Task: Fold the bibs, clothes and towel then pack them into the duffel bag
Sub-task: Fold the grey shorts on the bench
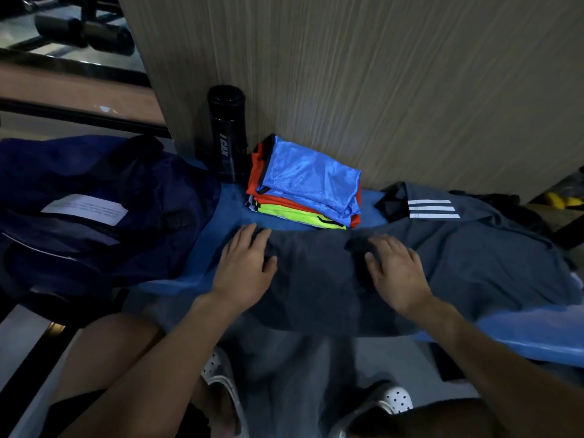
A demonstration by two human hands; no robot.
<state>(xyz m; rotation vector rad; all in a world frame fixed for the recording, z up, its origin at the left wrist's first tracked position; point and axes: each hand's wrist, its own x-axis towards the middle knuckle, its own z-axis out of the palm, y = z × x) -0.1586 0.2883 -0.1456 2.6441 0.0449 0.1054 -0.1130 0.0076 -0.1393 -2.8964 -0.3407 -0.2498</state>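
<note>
The navy duffel bag (pixel 94 213) slumps on the bench (pixel 521 339) well left of the folded bib stack (pixel 303 188); I can't tell what is inside it. A black bottle (pixel 227 131) stands upright just left of the stack, by the wall. In front of the stack, nearer me, lies the grey shirt (pixel 474 257), its white stripes just right of the stack. My left hand (pixel 245 263) and right hand (pixel 395 273) both rest flat on the shirt, fingers spread wide, gripping nothing.

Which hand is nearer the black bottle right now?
Left. The left hand rests on the grey shirt in front of the black bottle; the right hand rests on the shirt farther right.
</note>
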